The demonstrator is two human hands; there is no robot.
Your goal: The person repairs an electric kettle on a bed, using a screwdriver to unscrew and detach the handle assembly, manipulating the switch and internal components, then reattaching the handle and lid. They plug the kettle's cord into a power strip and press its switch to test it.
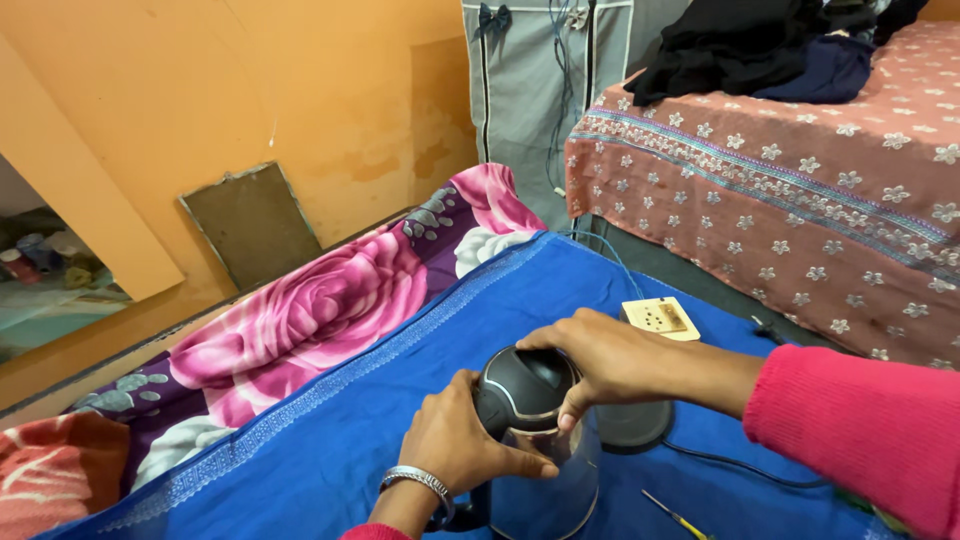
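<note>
1. Steel electric kettle [535, 450] stands on blue cloth [330, 440], near centre.
2. Left hand [465, 440] closed around kettle body.
3. Right hand [600, 360] gripping black lid [520, 385].
4. Round base [635, 425] just right; socket board [660, 318] farther.

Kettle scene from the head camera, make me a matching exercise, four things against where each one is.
Things:
1. kettle
2. socket board
3. screwdriver
4. dark clothes

Places:
A. piled on the flowered bed
B. between both hands
C. on the blue cloth, beyond the right hand
D. on the blue cloth, near the bottom edge

Pairs: 1-B, 2-C, 3-D, 4-A. The left hand grips the kettle's side.
</note>
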